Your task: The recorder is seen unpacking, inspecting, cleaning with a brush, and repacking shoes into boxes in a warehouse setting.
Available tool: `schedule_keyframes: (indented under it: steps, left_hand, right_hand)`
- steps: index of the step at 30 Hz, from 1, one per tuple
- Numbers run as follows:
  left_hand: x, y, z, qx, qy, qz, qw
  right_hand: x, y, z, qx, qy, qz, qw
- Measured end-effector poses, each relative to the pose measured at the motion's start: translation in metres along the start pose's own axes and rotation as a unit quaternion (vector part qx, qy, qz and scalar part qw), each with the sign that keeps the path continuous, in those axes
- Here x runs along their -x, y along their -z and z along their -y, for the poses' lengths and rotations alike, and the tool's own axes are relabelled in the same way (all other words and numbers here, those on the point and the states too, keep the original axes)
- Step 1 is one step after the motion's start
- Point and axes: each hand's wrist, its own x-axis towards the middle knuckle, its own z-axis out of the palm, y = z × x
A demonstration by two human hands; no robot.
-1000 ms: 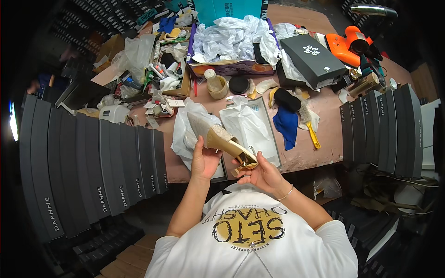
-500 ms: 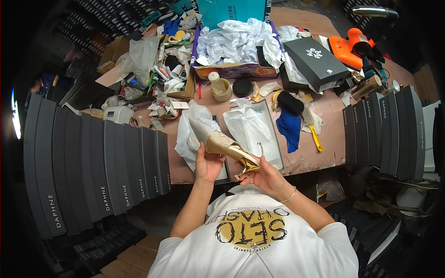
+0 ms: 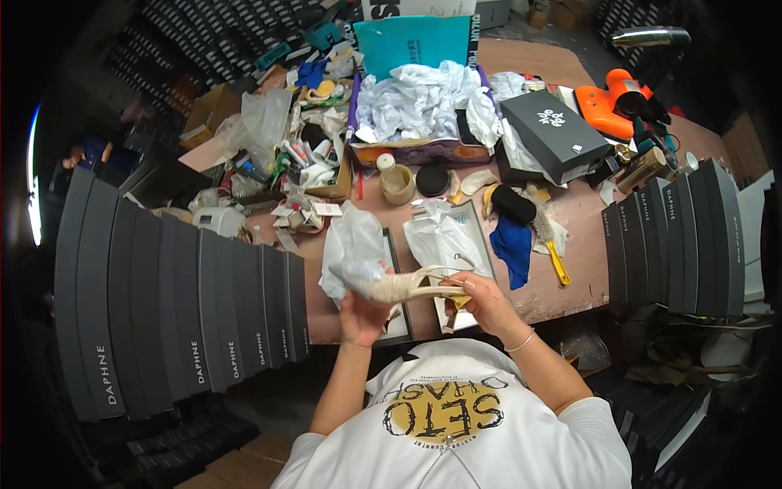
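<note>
Shoe (image 3: 399, 287), pale and heeled with thin straps, was held above the near edge of the bench (image 3: 580, 281), clear of its surface. It lay roughly crosswise, toe to the left, heel end to the right. Toe region appeared greyish and blurred; detail could not be resolved.

Left hand (image 3: 366, 318): grip closed around the front part from below and the near side; some fingers hidden by the shoe. Right hand (image 3: 482, 303): grip pinched the heel end, thumb and fingers pressed on it; the gold heel (image 3: 461, 301) projected just beneath.

Directly beyond the shoe: white plastic wrap (image 3: 355, 244) on the left; on the right, white paper (image 3: 440, 240) in a shallow box (image 3: 466, 215). To the right of that box: blue cloth (image 3: 511, 251), dark pad (image 3: 513, 205) overlapping its top, and brush with yellow handle (image 3: 558, 265) beside it. Farther back: jar (image 3: 397, 187), round black disc (image 3: 432, 181) next to it, then purple box (image 3: 423, 155) heaped with crumpled white paper (image 3: 415, 99). Dark boxes stood in rows at left (image 3: 183, 306) and right (image 3: 680, 236).
</note>
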Motion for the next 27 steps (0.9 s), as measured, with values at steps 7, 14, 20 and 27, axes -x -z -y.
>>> schedule_keyframes:
  steps: [7,14,20,27]
  left_hand:
    - [0.001,-0.042,-0.061,-0.554,0.098,0.135,0.816]
    - [0.007,-0.063,-0.021,-0.583,0.235,0.092,0.773]
    - [0.044,-0.048,-0.009,-0.761,0.055,0.059,0.644]
    - [0.067,-0.063,-0.014,-0.821,0.099,-0.031,0.561]
  right_hand:
    - [-0.025,0.014,0.044,0.285,-0.094,0.124,0.946]
    - [-0.050,0.001,-0.010,0.045,-0.162,0.089,0.982]
    - [-0.068,0.005,-0.051,0.052,-0.179,0.153,0.970]
    - [-0.078,-0.018,-0.068,-0.025,-0.227,0.215,0.950]
